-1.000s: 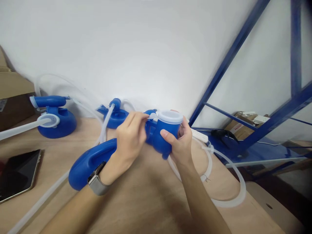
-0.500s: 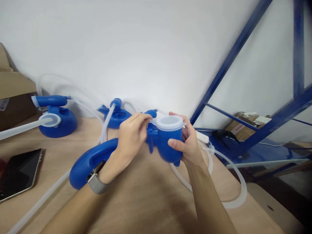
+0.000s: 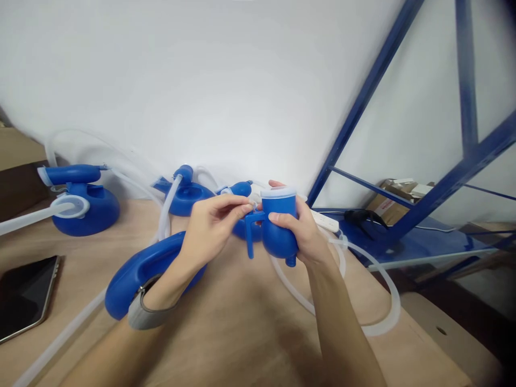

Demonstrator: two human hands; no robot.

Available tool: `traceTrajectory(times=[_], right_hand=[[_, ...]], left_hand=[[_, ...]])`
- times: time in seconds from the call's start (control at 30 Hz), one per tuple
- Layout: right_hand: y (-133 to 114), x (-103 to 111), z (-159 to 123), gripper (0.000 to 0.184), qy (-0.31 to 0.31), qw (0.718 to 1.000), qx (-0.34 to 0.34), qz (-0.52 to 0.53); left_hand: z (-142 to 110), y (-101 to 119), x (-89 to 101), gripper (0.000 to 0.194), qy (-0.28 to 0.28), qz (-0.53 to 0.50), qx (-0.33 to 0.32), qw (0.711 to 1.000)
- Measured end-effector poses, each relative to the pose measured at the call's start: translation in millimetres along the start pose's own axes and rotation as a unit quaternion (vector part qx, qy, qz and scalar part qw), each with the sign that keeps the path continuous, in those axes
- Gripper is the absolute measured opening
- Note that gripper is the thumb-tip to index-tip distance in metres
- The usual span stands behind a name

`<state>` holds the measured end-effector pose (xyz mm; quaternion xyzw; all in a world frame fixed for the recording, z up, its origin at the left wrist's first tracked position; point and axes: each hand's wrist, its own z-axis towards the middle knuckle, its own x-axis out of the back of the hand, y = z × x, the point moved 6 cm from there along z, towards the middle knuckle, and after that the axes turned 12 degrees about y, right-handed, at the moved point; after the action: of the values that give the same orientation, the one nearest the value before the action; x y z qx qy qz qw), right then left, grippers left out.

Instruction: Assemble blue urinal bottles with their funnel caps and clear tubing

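My right hand [image 3: 300, 231] is wrapped round a blue plastic urinal head [image 3: 278, 231], a cup-like part held upright above the table. A white translucent lid [image 3: 278, 192] covers its top. A short spout points down, and a blue hooked bracket [image 3: 250, 236] sticks out on the left. My left hand [image 3: 217, 223] is pinched at the top of that bracket, thumb and forefinger on a small clear strap [image 3: 255, 205], mostly hidden by the fingertips. Under my left forearm lies a blue curved urinal bottle [image 3: 141, 269] with a handle.
More blue urinals [image 3: 86, 209] with white hoses stand along the wall, one more [image 3: 189, 196] near the middle. A clear hose [image 3: 391, 306] loops at right. A black tablet [image 3: 28, 295] lies at left. A blue metal rack [image 3: 363, 102] stands right, beside a white power strip [image 3: 324, 221].
The urinal head has tilted, so its lid now shows edge-on and its bracket is in plainer view. My left fingers have shifted slightly down to the bracket. The camera view has turned slightly right.
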<state>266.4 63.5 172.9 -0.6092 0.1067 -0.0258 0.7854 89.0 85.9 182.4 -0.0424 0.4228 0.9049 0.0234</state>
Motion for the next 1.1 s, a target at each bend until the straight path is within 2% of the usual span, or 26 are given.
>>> traceTrajectory(times=[0.2,0.37,0.53,0.63,0.73,0.83,0.93,1.03,1.1], right_hand=[[-4.4,2.0,0.3,0.085,0.026,1.000,0.003,0.006],[-7.4,1.5,-1.1,0.082,0.047,0.998,0.050,-0.010],[-15.0,0.0,-4.8,0.081,0.067,0.990,0.108,-0.057],[-20.8,1.6,-6.3,0.080,0.089,0.983,0.142,-0.077],[-23.3,3.2,-5.5,0.081,0.099,0.978,0.163,-0.088],[-22.1,3.4,-3.4,0.080,0.086,0.976,0.178,-0.095],[-17.6,5.7,-0.2,0.080,0.071,0.978,0.176,-0.082],[-9.9,12.3,6.9,0.081,0.055,0.986,0.151,-0.046],[-1.2,16.6,14.9,0.082,0.036,0.990,0.123,-0.066]], left_hand=[[-1.5,7.1,-2.5,0.005,-0.038,-0.026,-0.062,0.997],[-1.4,9.1,1.1,0.004,-0.004,0.007,-0.097,0.995],[-4.1,9.4,-0.5,0.010,0.016,0.106,-0.116,0.987],[-4.4,5.3,-2.8,0.011,0.011,0.106,-0.095,0.990],[-2.7,-1.9,-5.9,0.011,-0.008,0.069,-0.038,0.997],[-0.7,-6.4,-7.9,0.014,-0.031,0.044,0.012,0.999],[3.0,-7.2,-4.7,0.017,-0.038,0.040,0.029,0.998],[9.5,-9.5,4.2,0.022,-0.064,0.089,0.021,0.994],[13.6,-16.5,12.5,0.029,-0.120,0.169,0.016,0.978]])
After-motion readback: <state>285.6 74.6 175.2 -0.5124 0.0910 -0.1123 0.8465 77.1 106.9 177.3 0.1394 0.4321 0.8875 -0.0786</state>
